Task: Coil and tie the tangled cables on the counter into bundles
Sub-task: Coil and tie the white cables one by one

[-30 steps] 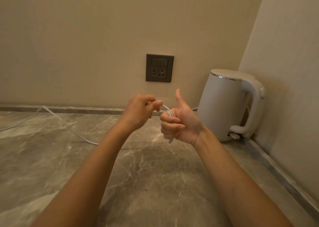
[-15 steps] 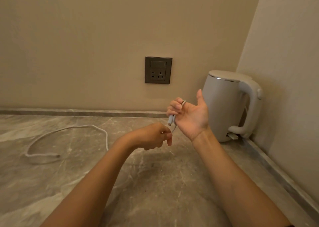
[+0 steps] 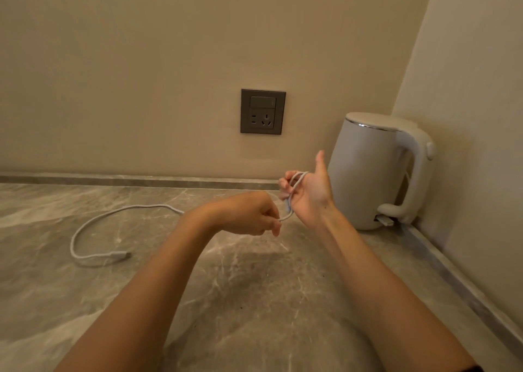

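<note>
A thin white cable [image 3: 93, 224] lies in a loose arc on the marble counter [image 3: 254, 301], its plug end at the front left. Its other end runs up behind my left forearm to my hands. My right hand [image 3: 308, 193] is raised palm towards me, thumb up, with a loop of the cable wound across the palm and held under curled fingers. My left hand [image 3: 249, 216], just left of and below it, pinches the cable between thumb and fingertips.
A white electric kettle [image 3: 370, 170] stands in the back right corner, close behind my right hand. A dark wall socket [image 3: 262, 111] is set in the back wall. A side wall closes the counter on the right.
A loop of cable now lies across my right palm. My left hand has stayed low beside it, still pinching the cable. The arc on the counter has drawn nearer.
</note>
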`<state>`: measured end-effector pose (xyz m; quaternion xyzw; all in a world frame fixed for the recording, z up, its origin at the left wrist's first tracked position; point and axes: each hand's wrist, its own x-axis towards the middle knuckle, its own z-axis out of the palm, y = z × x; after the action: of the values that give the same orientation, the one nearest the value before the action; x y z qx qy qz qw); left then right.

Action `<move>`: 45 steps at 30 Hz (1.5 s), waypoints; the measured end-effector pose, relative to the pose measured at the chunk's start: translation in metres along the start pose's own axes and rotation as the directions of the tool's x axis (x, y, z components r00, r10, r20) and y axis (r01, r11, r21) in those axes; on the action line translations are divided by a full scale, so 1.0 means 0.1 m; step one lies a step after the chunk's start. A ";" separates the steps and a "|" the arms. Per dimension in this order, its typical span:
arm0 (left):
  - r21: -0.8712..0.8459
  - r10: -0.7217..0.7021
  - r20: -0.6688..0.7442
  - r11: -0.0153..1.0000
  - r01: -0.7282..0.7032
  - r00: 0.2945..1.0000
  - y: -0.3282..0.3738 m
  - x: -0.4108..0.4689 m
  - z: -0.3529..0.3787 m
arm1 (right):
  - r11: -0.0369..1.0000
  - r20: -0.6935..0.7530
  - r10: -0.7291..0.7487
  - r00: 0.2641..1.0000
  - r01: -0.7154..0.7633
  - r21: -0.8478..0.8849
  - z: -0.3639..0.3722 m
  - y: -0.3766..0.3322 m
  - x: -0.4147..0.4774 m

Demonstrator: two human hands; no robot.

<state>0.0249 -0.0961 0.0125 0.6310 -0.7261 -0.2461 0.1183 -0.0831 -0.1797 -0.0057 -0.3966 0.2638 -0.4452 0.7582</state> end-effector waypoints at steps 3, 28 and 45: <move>0.012 0.015 0.029 1.000 -0.015 0.999 0.02 -0.01 0.01 | 0.975 -0.076 0.020 0.997 -0.003 0.223 -0.02 0.00 0.01; -0.214 -0.049 -0.605 0.971 -0.103 0.795 -0.18 0.00 -0.13 | 0.836 0.351 0.341 0.872 -0.111 -0.538 0.02 0.14 -0.02; -0.150 -0.119 -0.212 0.985 0.088 0.970 -0.16 0.17 0.23 | 0.671 0.582 0.148 0.799 -0.514 0.535 -0.05 0.11 -0.01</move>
<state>0.0246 -0.1096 -0.0173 0.6815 -0.6557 -0.2308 0.2288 -0.0819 -0.1769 -0.0178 -0.1392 -0.0465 -0.2416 0.9592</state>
